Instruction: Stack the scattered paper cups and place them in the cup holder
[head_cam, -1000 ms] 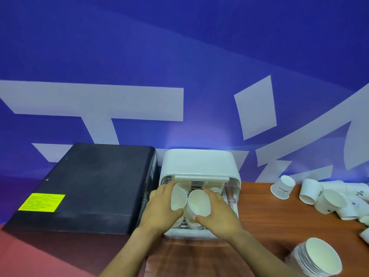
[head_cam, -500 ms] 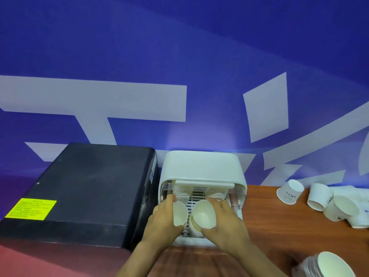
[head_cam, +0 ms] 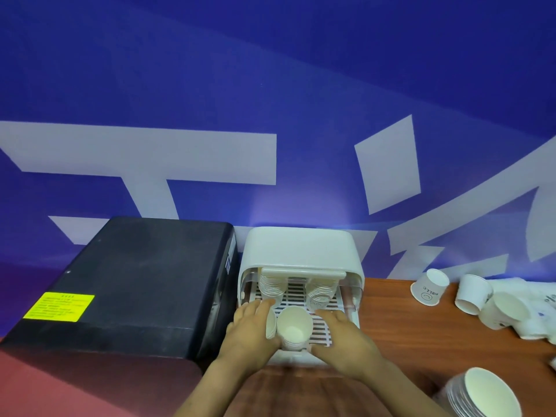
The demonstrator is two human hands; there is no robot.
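Note:
A white cup holder point(head_cam: 296, 246) with a slatted tray stands on the wooden table. Two cup stacks stand at its back, one at the left point(head_cam: 270, 285) and one at the right point(head_cam: 320, 293). My left hand point(head_cam: 251, 332) grips a cup stack point(head_cam: 270, 323) at the tray's front left. My right hand point(head_cam: 343, 337) holds a second cup stack point(head_cam: 293, 328) beside it, mouth up. The two front stacks touch each other. Loose paper cups point(head_cam: 430, 285) lie scattered at the right, and a tall stack point(head_cam: 484, 392) lies at the bottom right.
A black box point(head_cam: 135, 281) with a yellow label stands directly left of the holder. A blue wall with white shapes rises behind. More loose cups point(head_cam: 472, 293) and a crumpled plastic bag point(head_cam: 529, 299) lie along the table's right edge.
Both hands have lowered the two stacks onto the front of the tray. The camera has tilted, bringing the back stacks into view.

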